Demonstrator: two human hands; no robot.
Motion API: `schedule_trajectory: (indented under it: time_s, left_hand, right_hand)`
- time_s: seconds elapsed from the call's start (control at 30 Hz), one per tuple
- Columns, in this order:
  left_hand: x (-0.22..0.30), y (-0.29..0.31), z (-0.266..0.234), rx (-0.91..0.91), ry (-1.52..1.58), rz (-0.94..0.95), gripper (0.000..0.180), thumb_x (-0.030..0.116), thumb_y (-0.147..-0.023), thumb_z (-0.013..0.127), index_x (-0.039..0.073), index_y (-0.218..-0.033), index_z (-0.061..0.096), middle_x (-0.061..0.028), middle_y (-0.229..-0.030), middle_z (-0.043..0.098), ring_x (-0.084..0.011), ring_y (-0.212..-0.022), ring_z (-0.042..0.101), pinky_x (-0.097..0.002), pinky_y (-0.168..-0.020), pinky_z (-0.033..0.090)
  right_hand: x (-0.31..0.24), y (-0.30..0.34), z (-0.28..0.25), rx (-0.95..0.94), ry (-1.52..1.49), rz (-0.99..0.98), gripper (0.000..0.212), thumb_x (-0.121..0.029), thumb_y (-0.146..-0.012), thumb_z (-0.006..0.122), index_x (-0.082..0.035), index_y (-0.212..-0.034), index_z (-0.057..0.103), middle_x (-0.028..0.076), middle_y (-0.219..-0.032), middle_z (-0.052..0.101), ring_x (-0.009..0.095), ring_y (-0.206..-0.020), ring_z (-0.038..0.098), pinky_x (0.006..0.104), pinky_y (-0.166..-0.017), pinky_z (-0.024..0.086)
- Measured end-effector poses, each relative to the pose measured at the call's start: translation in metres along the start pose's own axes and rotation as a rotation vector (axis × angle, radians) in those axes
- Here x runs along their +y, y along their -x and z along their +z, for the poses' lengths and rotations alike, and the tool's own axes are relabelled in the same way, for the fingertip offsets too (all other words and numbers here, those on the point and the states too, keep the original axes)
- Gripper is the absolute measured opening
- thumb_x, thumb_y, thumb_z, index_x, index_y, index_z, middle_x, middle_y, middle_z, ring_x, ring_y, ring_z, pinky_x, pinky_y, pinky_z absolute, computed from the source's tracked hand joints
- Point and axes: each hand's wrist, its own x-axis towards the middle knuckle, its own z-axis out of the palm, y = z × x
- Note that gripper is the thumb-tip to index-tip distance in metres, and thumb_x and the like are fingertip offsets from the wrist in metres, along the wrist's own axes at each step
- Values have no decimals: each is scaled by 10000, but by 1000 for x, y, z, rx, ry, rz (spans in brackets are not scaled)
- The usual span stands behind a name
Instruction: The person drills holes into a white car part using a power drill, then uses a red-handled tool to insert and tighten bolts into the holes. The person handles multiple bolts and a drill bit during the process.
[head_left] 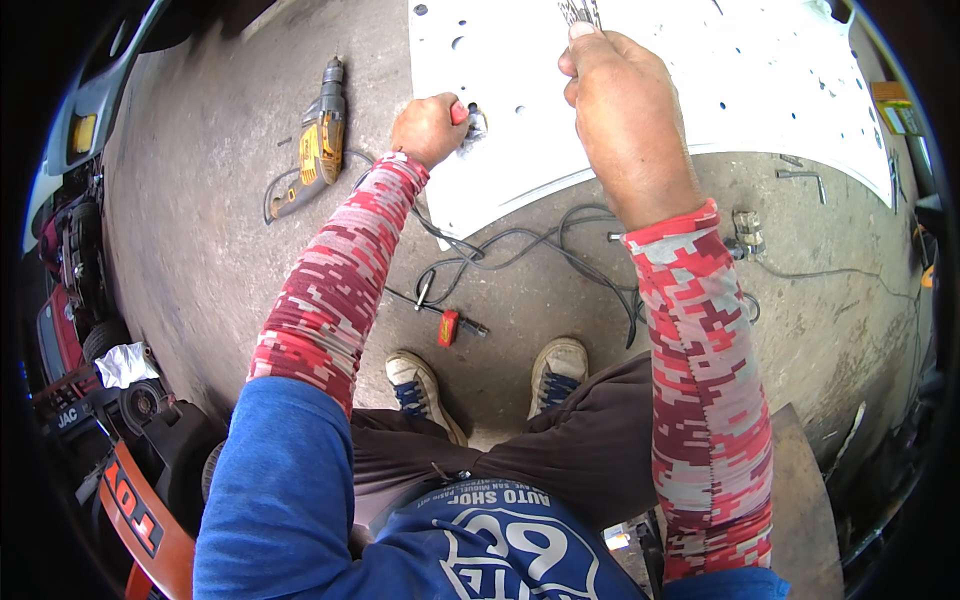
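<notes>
Blue shirt (420,560): white lettering (500,495) and a shield emblem (525,560) with digits are showing upside down.
Orange panel (170,535): large capitals are running lengthwise.
Dark part (95,408): pale capitals are showing.

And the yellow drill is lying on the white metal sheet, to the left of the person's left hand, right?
Not quite: the yellow drill is lying on the grey floor, not on the white sheet. The head view shows that. It is to the left of the person's left hand, just as you said.
</notes>
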Motion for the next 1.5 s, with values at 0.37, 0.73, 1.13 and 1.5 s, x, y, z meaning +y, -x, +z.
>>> schedule_trajectory:
  time_s: [0.37, 0.73, 1.13, 1.5]
  left_hand:
    - [-15, -43, -7, 166, 31, -113, 228, 226, -870, 704, 40, -999, 731, -194, -912, 734, -328, -850, 725, -424, -810, 564]
    - [-11, -62, -9, 53, -51, -116, 211, 231, -907, 674, 65, -1026, 723, -186, -945, 731, -326, -913, 716, -428, -846, 552]
    - [-8, -58, -12, 37, -204, 31, 170, 212, -892, 683, 86, -997, 725, -165, -913, 736, -311, -882, 722, -430, -824, 560]
    - [-20, -58, 0, -22, 282, -248, 288, 149, -876, 752, 60, -1149, 748, -125, -1072, 751, -220, -981, 725, -348, -917, 574]
  right_hand:
    - [-3, 4, 0, -2, 56, 5, 452, -304, -1021, 431, 64, -925, 676, 242, -833, 687, 401, -794, 661, 485, -786, 501]
    - [0, 2, -1, -29, 45, -4, 465, -312, -1035, 420, 59, -910, 670, 219, -807, 674, 364, -761, 647, 482, -783, 493]
    - [0, 2, 1, 3, 85, -6, 452, -307, -1031, 425, 57, -925, 672, 226, -817, 677, 359, -779, 660, 482, -789, 496]
    - [4, -3, 1, -55, -9, 46, 455, -319, -1042, 434, 56, -904, 651, 159, -746, 636, 278, -701, 594, 442, -720, 469]
